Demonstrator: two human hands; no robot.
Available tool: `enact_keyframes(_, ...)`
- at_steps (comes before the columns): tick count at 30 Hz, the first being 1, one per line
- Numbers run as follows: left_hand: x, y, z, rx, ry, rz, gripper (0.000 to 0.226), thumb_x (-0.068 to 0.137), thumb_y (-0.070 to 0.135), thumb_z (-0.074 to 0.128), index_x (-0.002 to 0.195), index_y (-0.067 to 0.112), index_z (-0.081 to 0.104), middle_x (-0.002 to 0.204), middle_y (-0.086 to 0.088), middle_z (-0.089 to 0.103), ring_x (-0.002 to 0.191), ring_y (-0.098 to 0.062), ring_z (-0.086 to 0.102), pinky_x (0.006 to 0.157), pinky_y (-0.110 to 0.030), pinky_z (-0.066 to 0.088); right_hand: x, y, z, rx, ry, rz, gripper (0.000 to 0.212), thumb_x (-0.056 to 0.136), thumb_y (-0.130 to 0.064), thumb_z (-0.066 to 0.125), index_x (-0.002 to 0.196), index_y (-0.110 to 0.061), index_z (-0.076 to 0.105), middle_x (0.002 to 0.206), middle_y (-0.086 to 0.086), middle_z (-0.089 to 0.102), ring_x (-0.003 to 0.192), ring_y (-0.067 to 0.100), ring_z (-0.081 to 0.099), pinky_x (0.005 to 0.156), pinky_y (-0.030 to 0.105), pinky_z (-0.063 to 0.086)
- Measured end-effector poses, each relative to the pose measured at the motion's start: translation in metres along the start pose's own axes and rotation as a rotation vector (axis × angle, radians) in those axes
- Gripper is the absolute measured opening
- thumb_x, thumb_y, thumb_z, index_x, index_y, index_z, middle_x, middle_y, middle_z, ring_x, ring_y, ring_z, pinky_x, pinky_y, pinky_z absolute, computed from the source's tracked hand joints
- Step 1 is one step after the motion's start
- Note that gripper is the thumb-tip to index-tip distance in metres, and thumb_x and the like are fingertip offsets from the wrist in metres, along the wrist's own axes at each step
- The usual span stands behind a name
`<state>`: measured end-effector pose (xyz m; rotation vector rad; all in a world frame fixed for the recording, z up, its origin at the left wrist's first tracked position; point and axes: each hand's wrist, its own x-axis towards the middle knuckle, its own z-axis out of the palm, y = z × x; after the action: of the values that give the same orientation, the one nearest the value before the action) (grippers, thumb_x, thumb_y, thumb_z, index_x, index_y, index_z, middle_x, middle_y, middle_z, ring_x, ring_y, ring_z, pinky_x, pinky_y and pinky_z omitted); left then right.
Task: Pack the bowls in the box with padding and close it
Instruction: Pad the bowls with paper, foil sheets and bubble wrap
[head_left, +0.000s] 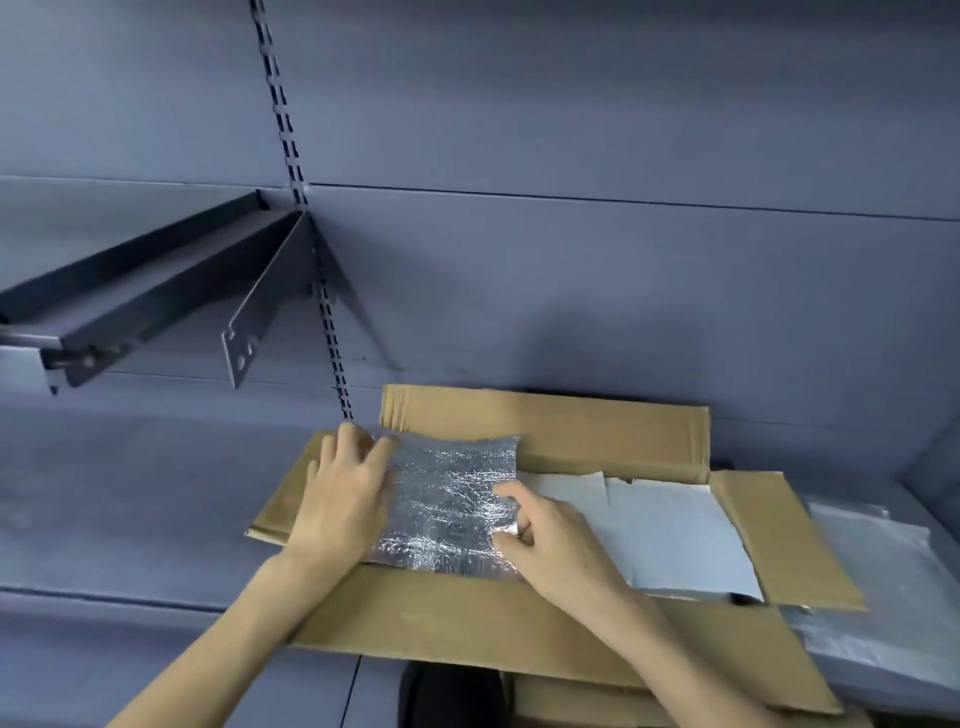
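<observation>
This is looking like a shop's shelving bay or stockroom, with a grey-blue metal back panel (571, 130) filling the view and a slotted vertical steel upright (291, 156) running down it. Left of that upright, a dark metal bracket shelf (130, 291) is hanging from the slots, and below it a flat grey shelf deck (130, 493) is carrying an open brown cardboard carton (545, 426) just right of the upright's foot.

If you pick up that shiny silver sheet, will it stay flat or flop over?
The silver sheet would probably flop: its far edge already curls and its surface is crinkled. It looks thin, so likely light. The left hand and right hand both hold it in the box.
</observation>
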<state>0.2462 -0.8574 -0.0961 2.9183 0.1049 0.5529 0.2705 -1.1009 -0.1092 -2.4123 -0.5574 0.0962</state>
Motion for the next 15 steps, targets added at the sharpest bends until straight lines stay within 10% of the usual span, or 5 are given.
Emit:
enact_keyframes(6, 0.009, 0.001, 0.009, 0.123, -0.139, 0.496, 0.046, 0.102, 0.058, 0.038, 0.132, 0.029, 0.059, 0.123, -0.001, 0.051, 0.11, -0.025, 0.049, 0.088, -0.042, 0.045, 0.0, 0.0, 0.005, -0.214, -0.022, -0.034, 0.051, 0.095, -0.043, 0.06, 0.143, -0.029, 0.053, 0.097, -0.005, 0.064, 0.101, 0.019, 0.06, 0.091, 0.036, 0.046)
enact_keyframes(15, 0.017, -0.003, 0.026, 0.111, -0.42, 0.47, 0.065, 0.094, 0.081, 0.017, 0.15, 0.05, 0.017, 0.157, 0.006, 0.02, 0.145, -0.021, 0.017, 0.121, -0.049, 0.02, 0.029, 0.005, -0.004, -0.418, -0.115, -0.365, 0.073, 0.103, -0.053, 0.045, 0.164, -0.023, 0.02, 0.166, 0.002, 0.017, 0.155, 0.022, 0.01, 0.124, 0.043, 0.021)
